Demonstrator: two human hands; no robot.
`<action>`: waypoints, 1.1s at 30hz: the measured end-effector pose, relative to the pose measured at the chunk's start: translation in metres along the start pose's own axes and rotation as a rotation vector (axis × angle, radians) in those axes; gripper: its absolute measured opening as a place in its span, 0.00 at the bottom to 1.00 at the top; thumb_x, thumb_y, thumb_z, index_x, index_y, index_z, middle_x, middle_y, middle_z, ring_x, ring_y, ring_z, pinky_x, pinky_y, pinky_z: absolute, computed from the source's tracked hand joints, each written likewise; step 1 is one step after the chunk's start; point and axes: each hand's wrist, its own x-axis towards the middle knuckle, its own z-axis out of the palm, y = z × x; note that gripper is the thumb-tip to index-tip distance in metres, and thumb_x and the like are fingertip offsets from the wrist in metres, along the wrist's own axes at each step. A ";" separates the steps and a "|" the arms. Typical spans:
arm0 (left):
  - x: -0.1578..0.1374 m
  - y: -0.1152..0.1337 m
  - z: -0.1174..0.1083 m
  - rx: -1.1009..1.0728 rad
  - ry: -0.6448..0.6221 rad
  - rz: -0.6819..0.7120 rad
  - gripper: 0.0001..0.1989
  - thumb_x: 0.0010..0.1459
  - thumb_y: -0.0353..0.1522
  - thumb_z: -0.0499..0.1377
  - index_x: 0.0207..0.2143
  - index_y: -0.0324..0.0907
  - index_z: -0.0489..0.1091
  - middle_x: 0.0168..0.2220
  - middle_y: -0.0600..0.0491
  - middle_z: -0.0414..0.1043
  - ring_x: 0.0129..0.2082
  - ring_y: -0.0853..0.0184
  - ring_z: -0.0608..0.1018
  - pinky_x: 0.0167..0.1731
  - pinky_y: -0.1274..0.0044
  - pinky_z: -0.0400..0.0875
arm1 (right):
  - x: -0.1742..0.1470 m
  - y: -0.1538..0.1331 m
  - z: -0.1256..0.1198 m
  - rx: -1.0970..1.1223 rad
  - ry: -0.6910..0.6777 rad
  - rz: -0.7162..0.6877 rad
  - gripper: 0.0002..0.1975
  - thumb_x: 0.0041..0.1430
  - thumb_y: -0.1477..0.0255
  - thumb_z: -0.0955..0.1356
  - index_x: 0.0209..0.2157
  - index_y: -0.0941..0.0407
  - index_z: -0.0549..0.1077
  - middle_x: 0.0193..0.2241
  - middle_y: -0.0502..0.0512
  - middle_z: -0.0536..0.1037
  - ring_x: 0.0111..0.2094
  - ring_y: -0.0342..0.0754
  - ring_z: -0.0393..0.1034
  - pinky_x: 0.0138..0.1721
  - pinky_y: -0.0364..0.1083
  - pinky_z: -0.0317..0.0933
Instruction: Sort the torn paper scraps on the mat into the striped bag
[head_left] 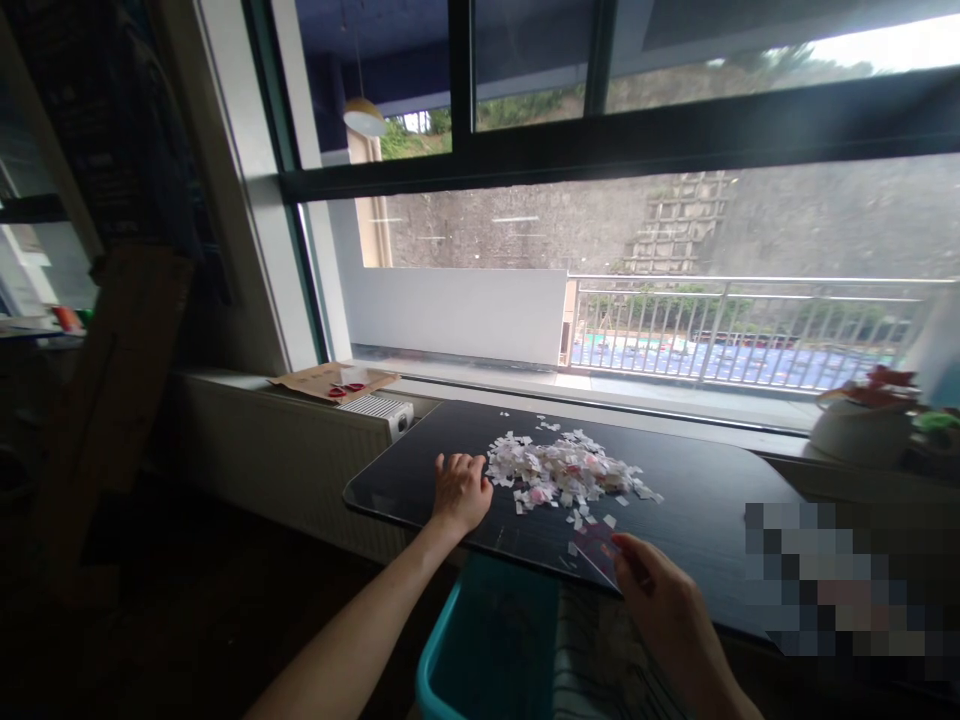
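Under the window (525,150), black bench (697,510) carries a loose pile of paper bits (566,470). Left hand (461,492) at pile's left edge, palm down, fingers bent; can't tell if gripping. Right hand (660,580) pinches clear film (594,552) at front edge. Teal bin (429,650) below. Red scissors (351,388) on brown card (311,381), left, above radiator (300,455). Dark panel (97,100) far left: lettering unreadable.
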 end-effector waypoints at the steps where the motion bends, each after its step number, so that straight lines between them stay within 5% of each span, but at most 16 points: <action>1: 0.000 0.000 0.000 0.000 0.001 0.001 0.11 0.54 0.29 0.52 0.40 0.43 0.69 0.39 0.46 0.73 0.46 0.55 0.71 0.54 0.58 0.53 | -0.001 -0.005 0.003 0.017 -0.007 -0.018 0.17 0.58 0.62 0.61 0.40 0.54 0.77 0.34 0.56 0.81 0.30 0.49 0.76 0.31 0.43 0.69; 20: 0.000 0.001 0.000 0.008 0.021 0.001 0.10 0.53 0.29 0.53 0.39 0.42 0.70 0.38 0.47 0.73 0.45 0.56 0.71 0.53 0.58 0.54 | -0.015 -0.015 0.002 0.116 0.015 0.008 0.15 0.59 0.64 0.62 0.40 0.55 0.76 0.35 0.55 0.80 0.33 0.49 0.76 0.35 0.43 0.68; 33: -0.001 0.000 0.001 -0.005 0.013 0.004 0.10 0.54 0.29 0.52 0.39 0.42 0.69 0.39 0.47 0.73 0.45 0.56 0.71 0.54 0.57 0.54 | -0.021 -0.031 0.013 0.213 -0.129 -0.038 0.14 0.60 0.66 0.62 0.41 0.55 0.75 0.36 0.55 0.80 0.35 0.48 0.75 0.37 0.42 0.68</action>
